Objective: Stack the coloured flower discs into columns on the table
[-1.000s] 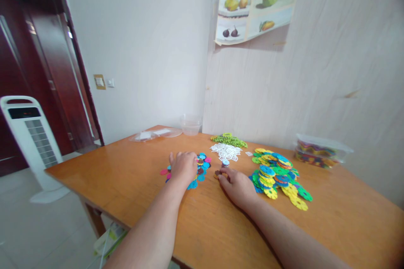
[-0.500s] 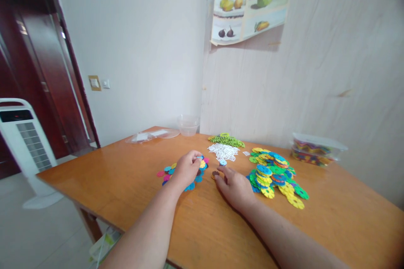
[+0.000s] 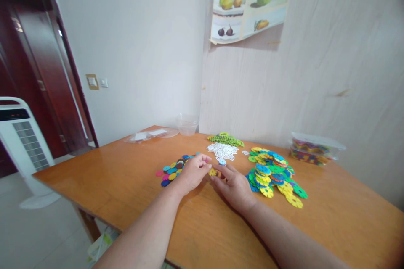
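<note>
My left hand (image 3: 196, 173) is pinched at the fingertips, on the near edge of a small yellow notched disc (image 3: 212, 171). Close against that disc, the thumb and index finger of my right hand (image 3: 234, 185) are curled round a brown disc (image 3: 218, 173), mostly hidden behind the yellow one. A light-blue disc (image 3: 222, 162) lies just beyond the fingertips. Left of my left hand spreads a group of small coloured discs (image 3: 172, 170), partly covered by the hand. To the right, a heap of larger flower-shaped discs (image 3: 273, 172) shows yellow, green and blue.
White lattice pieces (image 3: 222, 151) and green pieces (image 3: 225, 138) are piled farther back on the wooden table (image 3: 126, 176). A clear tub (image 3: 188, 125) and flat clear lids (image 3: 151, 134) stand near the wall. Filled clear boxes (image 3: 315, 149) sit at the back right.
My left hand has moved right, away from the small discs, to meet my right hand. A yellow disc now shows between the hands. The right hand has hardly moved.
</note>
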{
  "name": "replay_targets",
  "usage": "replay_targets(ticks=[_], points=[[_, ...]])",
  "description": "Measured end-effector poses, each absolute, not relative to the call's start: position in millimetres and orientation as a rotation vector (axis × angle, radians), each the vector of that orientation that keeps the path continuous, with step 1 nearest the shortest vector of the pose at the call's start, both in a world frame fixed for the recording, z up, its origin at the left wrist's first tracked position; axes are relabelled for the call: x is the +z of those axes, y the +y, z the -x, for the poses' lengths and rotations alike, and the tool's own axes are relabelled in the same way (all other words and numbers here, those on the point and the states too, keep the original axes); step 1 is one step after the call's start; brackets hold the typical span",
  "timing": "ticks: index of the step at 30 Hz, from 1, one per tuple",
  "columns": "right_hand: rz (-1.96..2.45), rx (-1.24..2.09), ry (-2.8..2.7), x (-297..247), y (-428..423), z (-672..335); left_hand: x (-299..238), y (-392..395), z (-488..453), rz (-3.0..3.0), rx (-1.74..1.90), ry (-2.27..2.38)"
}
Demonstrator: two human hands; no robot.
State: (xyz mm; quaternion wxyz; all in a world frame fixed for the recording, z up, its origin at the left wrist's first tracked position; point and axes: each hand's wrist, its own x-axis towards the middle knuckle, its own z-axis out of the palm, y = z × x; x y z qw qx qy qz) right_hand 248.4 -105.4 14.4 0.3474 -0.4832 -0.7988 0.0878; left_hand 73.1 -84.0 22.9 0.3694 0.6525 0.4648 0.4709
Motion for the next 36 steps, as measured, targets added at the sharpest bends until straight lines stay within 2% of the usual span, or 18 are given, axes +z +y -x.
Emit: replay_targets(ticks=[6,13,36], points=[[1.483,0.306,-1.868,5,-89,-253,23,-76,-64,-1.564,1.390,1.350],[1.505,0.341,-1.940,1,-84,-255,27,-68,-47,-1.492,1.584,1.600],[1.582,0.256,-2.083,7,-91,-252,26,-66,-37,-1.385,1.566,1.743]])
